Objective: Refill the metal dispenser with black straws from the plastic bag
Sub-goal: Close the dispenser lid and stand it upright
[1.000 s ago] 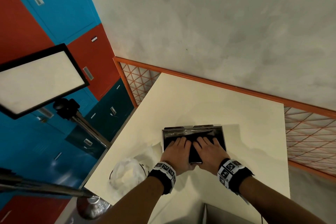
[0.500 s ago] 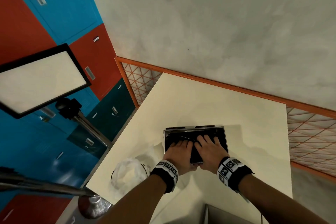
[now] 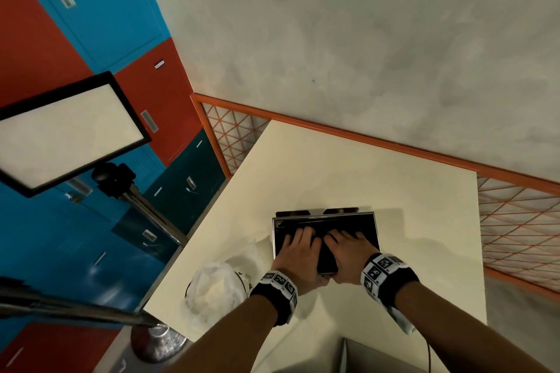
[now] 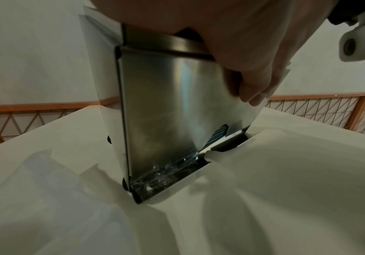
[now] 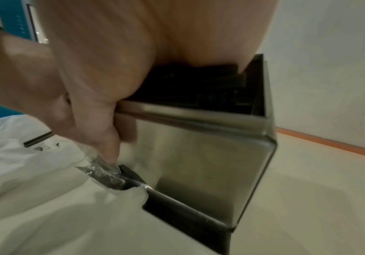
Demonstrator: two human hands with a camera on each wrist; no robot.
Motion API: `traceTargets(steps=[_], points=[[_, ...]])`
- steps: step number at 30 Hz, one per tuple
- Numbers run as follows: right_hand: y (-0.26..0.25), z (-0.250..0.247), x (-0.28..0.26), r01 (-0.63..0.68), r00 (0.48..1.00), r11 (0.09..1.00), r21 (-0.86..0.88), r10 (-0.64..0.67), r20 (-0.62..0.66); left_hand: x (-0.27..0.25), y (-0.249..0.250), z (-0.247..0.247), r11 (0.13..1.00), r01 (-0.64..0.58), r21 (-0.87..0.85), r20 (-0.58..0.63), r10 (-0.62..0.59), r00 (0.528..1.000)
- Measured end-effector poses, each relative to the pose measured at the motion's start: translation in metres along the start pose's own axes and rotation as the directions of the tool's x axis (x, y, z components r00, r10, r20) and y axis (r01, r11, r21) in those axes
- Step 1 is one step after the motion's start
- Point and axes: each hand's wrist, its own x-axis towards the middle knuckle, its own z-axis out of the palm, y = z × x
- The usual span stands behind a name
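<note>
The metal dispenser (image 3: 375,228) stands upright on the cream table (image 3: 363,166) with its top open and black straws (image 3: 357,225) lying inside. My left hand (image 3: 298,241) and right hand (image 3: 348,239) lie side by side in the opening, fingers straight and pressing down on the straws. In the wrist views each thumb hangs down the shiny front wall (image 4: 166,112) (image 5: 199,163). Crinkled clear plastic sits in the low front tray (image 5: 103,174). The white plastic bag (image 3: 215,288) lies crumpled on the table, left of my left wrist.
A light panel on a stand (image 3: 66,130) rises at the left before blue and red lockers (image 3: 91,24). An orange mesh railing (image 3: 515,221) runs behind and right of the table. A grey box (image 3: 378,357) sits at the near edge.
Both hands have stayed on the straws in the dispenser. Only the view has shifted a little.
</note>
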Motion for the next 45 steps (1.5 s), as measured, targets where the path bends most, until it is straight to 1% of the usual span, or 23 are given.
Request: traceTargets(steps=[5, 13, 15, 18, 21, 24, 27, 29, 33, 37, 41, 45], points=[[0.000, 0.003, -0.002, -0.011, 1.000, 1.000, -0.010, 0.011, -0.003, 0.003, 0.000, 0.002, 0.999, 0.034, -0.010, 0.065, -0.033, 0.997], [-0.002, 0.008, -0.005, 0.002, 0.999, 1.000, 0.000, -0.002, -0.045, 0.004, 0.002, 0.005, 0.994, 0.105, -0.035, 0.159, -0.099, 0.982], [0.000, 0.007, -0.003, 0.005, 1.000, 1.000, 0.027, -0.005, -0.031, 0.004, 0.003, 0.004, 0.995, 0.095, -0.040, 0.143, -0.089, 0.986], [0.001, 0.004, 0.001, -0.004, 1.000, 0.997, 0.078, 0.002, 0.029, 0.000, 0.003, 0.003, 0.999, 0.040, -0.008, 0.066, -0.040, 0.997], [0.002, 0.003, 0.001, -0.015, 0.998, 0.994, 0.107, 0.008, 0.069, -0.004, 0.005, 0.003, 1.000, 0.027, 0.008, 0.022, -0.028, 0.999], [0.002, 0.007, -0.001, -0.003, 0.999, 0.996, 0.087, 0.000, 0.032, -0.004, 0.005, 0.003, 0.999, 0.034, 0.009, 0.012, -0.034, 0.999], [0.002, 0.008, -0.004, 0.027, 0.998, 0.999, -0.020, -0.028, -0.057, -0.001, 0.004, -0.001, 0.999, 0.044, -0.003, 0.016, -0.044, 0.999], [0.001, 0.008, -0.006, 0.025, 0.996, 0.997, -0.074, -0.031, -0.082, 0.000, 0.003, -0.002, 0.999, 0.051, -0.003, 0.023, -0.051, 0.998], [-0.004, 0.008, -0.007, -0.004, 0.997, 0.995, -0.104, -0.005, -0.081, 0.002, 0.003, -0.001, 0.998, 0.059, -0.004, 0.048, -0.059, 0.997], [-0.011, 0.008, -0.011, -0.052, 0.995, 0.993, -0.110, 0.042, -0.095, 0.002, 0.001, 0.000, 0.999, 0.040, 0.018, 0.046, -0.041, 0.998], [-0.014, 0.007, -0.015, -0.069, 0.992, 0.993, -0.097, 0.058, -0.116, 0.000, 0.001, -0.001, 0.999, 0.020, 0.033, 0.017, -0.021, 1.000], [-0.014, 0.004, -0.015, -0.066, 0.993, 0.994, -0.086, 0.057, -0.104, -0.001, 0.001, 0.001, 0.999, 0.011, 0.042, 0.001, -0.011, 1.000]])
